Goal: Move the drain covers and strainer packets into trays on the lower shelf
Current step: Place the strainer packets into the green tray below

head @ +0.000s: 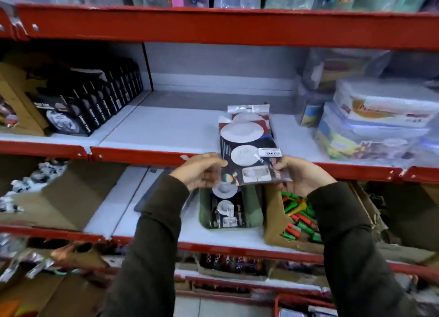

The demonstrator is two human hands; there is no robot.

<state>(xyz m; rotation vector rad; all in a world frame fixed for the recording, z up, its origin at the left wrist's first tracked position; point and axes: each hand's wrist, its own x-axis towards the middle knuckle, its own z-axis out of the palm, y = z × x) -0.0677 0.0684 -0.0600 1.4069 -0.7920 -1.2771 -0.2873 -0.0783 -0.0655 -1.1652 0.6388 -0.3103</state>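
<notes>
A dark strainer packet (249, 150) with white round discs on its front juts over the front edge of the middle shelf. My left hand (199, 171) grips its lower left corner and my right hand (299, 174) grips its lower right corner. Another packet (248, 113) lies on the shelf just behind it, partly covered. On the lower shelf, directly beneath my hands, stands a green tray (254, 212) with a similar packet (225, 209) lying inside it.
Black boxed goods (99, 102) fill the middle shelf's left side, and clear plastic containers (380, 117) stack at its right. A cardboard box of coloured items (301, 217) sits right of the green tray. A dark flat tray (152, 195) lies left of it.
</notes>
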